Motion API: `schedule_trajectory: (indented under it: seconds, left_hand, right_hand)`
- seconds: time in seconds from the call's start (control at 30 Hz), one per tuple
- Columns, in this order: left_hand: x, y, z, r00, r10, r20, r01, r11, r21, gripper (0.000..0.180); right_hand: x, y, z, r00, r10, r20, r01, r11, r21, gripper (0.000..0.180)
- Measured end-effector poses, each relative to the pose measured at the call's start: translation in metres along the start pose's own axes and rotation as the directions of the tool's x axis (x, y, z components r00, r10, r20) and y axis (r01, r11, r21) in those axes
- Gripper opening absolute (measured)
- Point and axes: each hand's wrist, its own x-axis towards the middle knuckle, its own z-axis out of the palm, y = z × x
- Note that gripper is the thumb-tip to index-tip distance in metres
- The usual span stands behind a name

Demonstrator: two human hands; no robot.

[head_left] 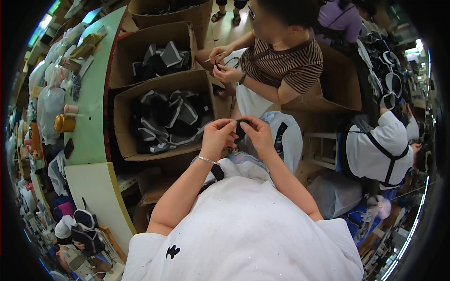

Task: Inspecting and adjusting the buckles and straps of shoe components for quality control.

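Head view showed a small black piece (240, 129) held up in front of the person's chest, between both hands; the left hand (218, 136) pinched its left edge with fingers curled together; the right hand (257, 133) pinched the other side the same way; a bracelet (206, 160) circled the left wrist; just beyond stood a cardboard box (123, 122) full of black-and-grey pieces; across from it a co-worker in a striped shirt (286, 63) handled something small.

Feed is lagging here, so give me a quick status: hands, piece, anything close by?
Left hand and right hand both pinch a small dark piece over the lap. Open box of dark pieces sits left; co-worker ahead.
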Motion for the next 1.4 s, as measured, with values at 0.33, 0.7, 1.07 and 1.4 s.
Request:
schedule_trajectory:
  seconds: [0.33,0.7,1.07,1.4]
  left_hand:
    - [0.000,0.002,-0.005,0.999,0.041,0.017,-0.042,0.995,0.088,0.021]
    - [0.001,0.003,0.001,0.993,0.111,-0.031,-0.102,0.970,0.219,0.022]
    - [0.000,0.005,-0.003,0.996,0.081,0.037,-0.088,0.967,0.240,0.019]
    - [-0.004,0.009,-0.009,0.991,0.084,0.101,-0.108,0.959,0.263,0.013]
  right_hand:
    - [0.006,0.000,-0.002,0.998,-0.067,-0.010,0.066,0.991,-0.112,0.017]
    - [0.006,-0.002,-0.003,0.999,-0.028,0.020,0.030,0.997,-0.072,0.018]
    - [0.006,0.002,-0.002,0.987,-0.142,0.069,0.148,0.984,-0.094,0.016]
    - [-0.002,0.004,-0.003,0.974,0.121,0.192,-0.177,0.935,0.308,0.020]
